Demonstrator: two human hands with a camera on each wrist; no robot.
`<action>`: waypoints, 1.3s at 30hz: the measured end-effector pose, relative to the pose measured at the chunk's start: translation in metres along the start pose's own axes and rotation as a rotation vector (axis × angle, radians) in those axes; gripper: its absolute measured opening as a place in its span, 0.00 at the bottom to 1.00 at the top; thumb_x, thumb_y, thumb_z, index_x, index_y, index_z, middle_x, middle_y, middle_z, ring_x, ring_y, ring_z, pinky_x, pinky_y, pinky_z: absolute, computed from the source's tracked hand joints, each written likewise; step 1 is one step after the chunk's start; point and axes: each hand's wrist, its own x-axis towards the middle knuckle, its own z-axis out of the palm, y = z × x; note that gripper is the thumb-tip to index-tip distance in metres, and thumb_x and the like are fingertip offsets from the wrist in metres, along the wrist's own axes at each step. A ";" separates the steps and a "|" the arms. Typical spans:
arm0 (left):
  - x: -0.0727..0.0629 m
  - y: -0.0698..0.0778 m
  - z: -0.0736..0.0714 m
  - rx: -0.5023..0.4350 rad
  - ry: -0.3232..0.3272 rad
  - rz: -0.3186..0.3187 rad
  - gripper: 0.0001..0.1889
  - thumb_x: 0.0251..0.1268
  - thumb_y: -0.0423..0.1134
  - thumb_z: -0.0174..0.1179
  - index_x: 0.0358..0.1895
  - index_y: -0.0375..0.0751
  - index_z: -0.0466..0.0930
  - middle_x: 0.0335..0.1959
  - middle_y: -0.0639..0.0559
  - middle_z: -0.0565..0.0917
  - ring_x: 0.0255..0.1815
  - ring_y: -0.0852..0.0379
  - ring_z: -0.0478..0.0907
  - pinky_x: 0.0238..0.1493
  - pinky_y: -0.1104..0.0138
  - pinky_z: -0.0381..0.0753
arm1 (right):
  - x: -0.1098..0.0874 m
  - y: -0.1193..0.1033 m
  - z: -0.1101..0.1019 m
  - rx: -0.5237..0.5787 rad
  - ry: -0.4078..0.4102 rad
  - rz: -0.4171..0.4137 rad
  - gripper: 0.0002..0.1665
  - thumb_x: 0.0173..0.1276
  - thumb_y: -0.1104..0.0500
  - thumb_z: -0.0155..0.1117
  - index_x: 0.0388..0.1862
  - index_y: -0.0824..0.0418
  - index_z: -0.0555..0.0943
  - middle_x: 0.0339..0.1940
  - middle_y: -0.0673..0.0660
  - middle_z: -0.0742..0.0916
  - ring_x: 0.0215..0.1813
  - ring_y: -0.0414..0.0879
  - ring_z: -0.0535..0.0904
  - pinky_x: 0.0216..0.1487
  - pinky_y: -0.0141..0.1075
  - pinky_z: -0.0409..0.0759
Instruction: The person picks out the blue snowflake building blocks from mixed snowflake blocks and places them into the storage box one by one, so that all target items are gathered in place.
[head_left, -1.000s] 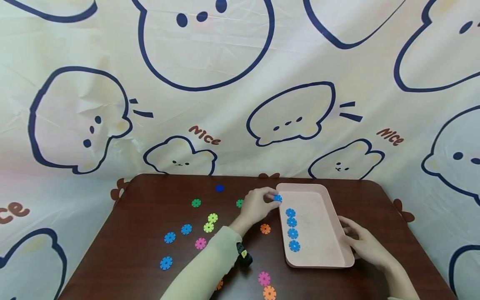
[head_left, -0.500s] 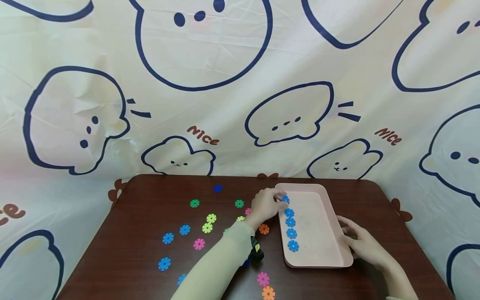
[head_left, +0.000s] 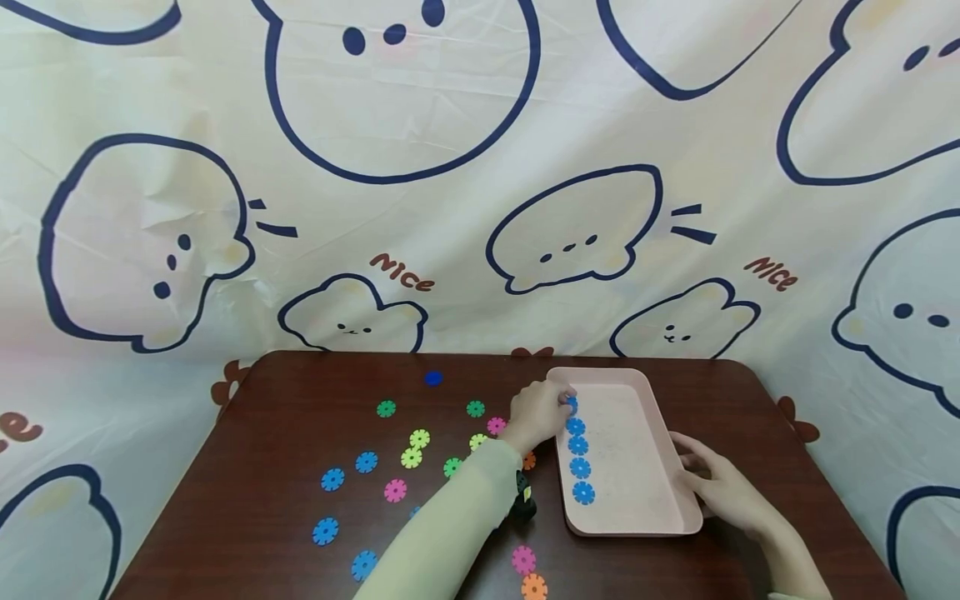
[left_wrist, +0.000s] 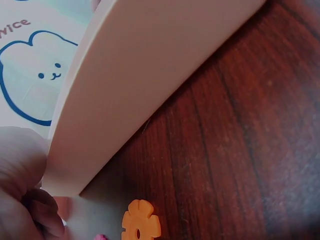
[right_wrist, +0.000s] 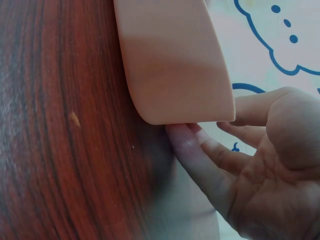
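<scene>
A pink tray [head_left: 627, 450] lies on the table, with a column of blue notched plastic discs [head_left: 579, 468] along its left side. At the top of that column, my left hand [head_left: 538, 414] pinches another blue disc [head_left: 572, 406], partly covered by the fingertips. The left wrist view shows the left hand [left_wrist: 22, 180] beside the tray's outer wall [left_wrist: 115, 85]; the disc is hidden there. On the other side, my right hand [head_left: 723, 483] holds the tray's right edge. Its fingers [right_wrist: 192, 150] touch the wall's lower corner in the right wrist view, others reach behind the rim.
Left of the tray, loose notched discs are scattered over the dark wood table [head_left: 255, 467]: blue [head_left: 326, 531], green [head_left: 386, 408], yellow-green [head_left: 411, 457], pink [head_left: 523, 560] and orange [head_left: 534, 587]. A dark blue disc [head_left: 433, 378] is near the back edge. A printed curtain [head_left: 450, 217] hangs behind.
My left hand has moved right over the tray's left rim and brought the blue disc down to the top of the column. The right hand has stayed at the tray's edge.
</scene>
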 end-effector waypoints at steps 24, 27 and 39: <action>-0.039 -0.013 -0.048 0.058 0.079 0.136 0.18 0.77 0.51 0.61 0.63 0.53 0.85 0.62 0.54 0.84 0.48 0.56 0.85 0.35 0.65 0.83 | 0.001 -0.005 0.003 -0.026 -0.017 -0.006 0.38 0.80 0.62 0.58 0.84 0.58 0.56 0.62 0.71 0.77 0.50 0.58 0.84 0.36 0.51 0.87; -0.053 -0.019 -0.058 0.014 0.082 0.138 0.18 0.77 0.50 0.62 0.63 0.51 0.85 0.61 0.54 0.85 0.50 0.56 0.86 0.41 0.62 0.86 | 0.000 -0.005 0.001 -0.024 -0.026 -0.006 0.39 0.81 0.62 0.57 0.84 0.59 0.55 0.62 0.72 0.77 0.50 0.58 0.84 0.37 0.51 0.87; -0.096 -0.042 -0.093 -0.092 0.119 0.110 0.17 0.76 0.52 0.62 0.61 0.52 0.86 0.58 0.56 0.87 0.49 0.55 0.86 0.46 0.56 0.85 | -0.001 -0.002 -0.001 -0.030 -0.036 -0.022 0.39 0.81 0.62 0.57 0.85 0.60 0.54 0.63 0.74 0.76 0.51 0.58 0.83 0.37 0.50 0.87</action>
